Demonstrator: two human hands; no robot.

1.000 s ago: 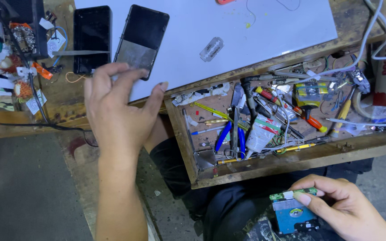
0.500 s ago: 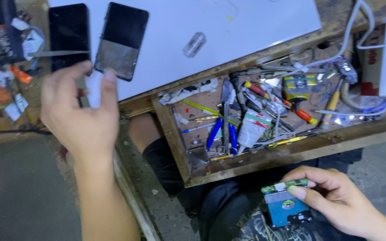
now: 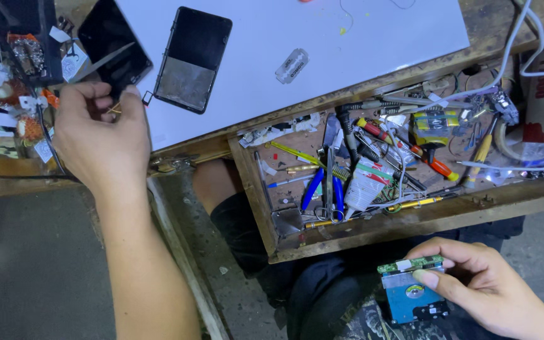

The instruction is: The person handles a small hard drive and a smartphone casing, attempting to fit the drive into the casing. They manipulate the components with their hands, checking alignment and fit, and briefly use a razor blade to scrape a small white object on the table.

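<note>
While my left hand (image 3: 105, 135) curls loosely at the tabletop (image 3: 322, 56) edge, fingertips pinching something too small to tell beside the dark phone (image 3: 193, 58), my right hand (image 3: 483, 286) grips a blue hard drive (image 3: 412, 293) over my lap, well apart, below the open drawer (image 3: 379, 170).

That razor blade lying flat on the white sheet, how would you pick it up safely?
Take the razor blade by its two short blunt ends, coming straight down from above. It lies flat and alone on the white sheet, its long edges being the sharp ones, so pinching end to end likely avoids them.
</note>
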